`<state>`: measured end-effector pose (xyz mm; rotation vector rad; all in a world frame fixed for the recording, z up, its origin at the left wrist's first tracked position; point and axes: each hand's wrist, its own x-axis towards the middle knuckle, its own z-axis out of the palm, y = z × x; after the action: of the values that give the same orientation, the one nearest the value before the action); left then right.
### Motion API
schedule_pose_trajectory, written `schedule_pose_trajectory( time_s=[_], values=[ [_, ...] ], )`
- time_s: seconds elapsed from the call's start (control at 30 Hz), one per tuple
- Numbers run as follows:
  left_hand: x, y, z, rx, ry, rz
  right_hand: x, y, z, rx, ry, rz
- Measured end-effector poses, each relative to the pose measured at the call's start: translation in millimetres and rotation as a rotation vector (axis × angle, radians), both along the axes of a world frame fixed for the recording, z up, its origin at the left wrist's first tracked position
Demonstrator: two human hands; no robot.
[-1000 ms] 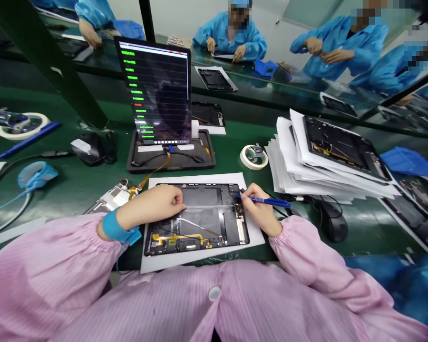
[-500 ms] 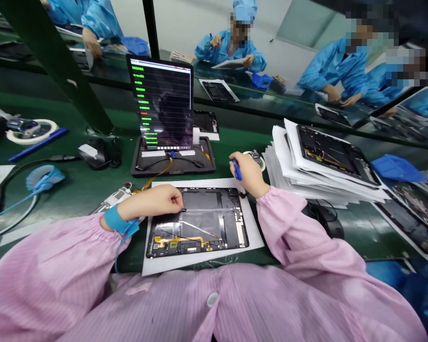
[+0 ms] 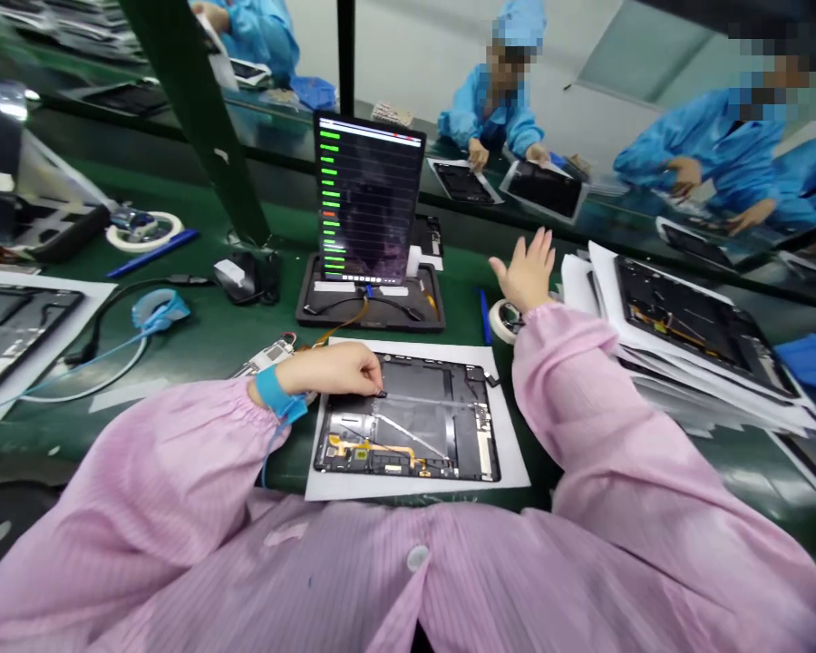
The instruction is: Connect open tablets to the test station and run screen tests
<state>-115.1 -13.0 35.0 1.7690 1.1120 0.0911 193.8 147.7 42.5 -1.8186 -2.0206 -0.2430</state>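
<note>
An opened tablet housing (image 3: 408,417) lies face down on a white paper sheet (image 3: 513,462), showing a foil panel and an orange flex cable. My left hand (image 3: 340,367) rests at its upper left, fingertips pinched on a small black tab (image 3: 381,394) at the end of a thin clear strip crossing the housing. My right hand (image 3: 527,270) is raised beyond the sheet, fingers spread, holding nothing. Below it a blue pen (image 3: 484,317) lies on the green bench, next to a roll of tape (image 3: 503,320). A blue wrist strap (image 3: 272,392) circles my left wrist.
A tablet showing green text (image 3: 367,195) stands in a black tray (image 3: 371,308) ahead. A paper stack with another housing (image 3: 694,331) lies right. A mouse (image 3: 245,277) sits left. Co-workers in blue (image 3: 700,154) work across the bench.
My right hand has let go of the blue pen, which now lies on the bench, and has risen with fingers spread. My left hand stays at the tab. The view has turned right.
</note>
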Motion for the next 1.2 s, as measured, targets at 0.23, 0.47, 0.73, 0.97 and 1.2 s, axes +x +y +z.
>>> schedule_pose_trajectory(
  time_s=[0.23,0.47,0.73,0.97,1.2],
  values=[
    [-3,3,-5.4,-0.001,-0.044,-0.004,-58,-106,-13.7,-0.27,0.016,0.586],
    [-17,11,7.7,0.258,-0.152,0.332,-65,-132,-42.9,-0.257,0.081,0.543],
    [-30,16,19.4,0.525,-0.392,0.824,-64,-145,-39.5,-0.389,0.163,0.633],
    [-32,19,16.3,0.572,-0.487,0.923,-27,-55,6.2,0.166,0.698,0.251],
    [-20,19,9.0,0.568,-0.426,0.806,1,55,69.1,-0.006,0.601,0.072]
  ],
)
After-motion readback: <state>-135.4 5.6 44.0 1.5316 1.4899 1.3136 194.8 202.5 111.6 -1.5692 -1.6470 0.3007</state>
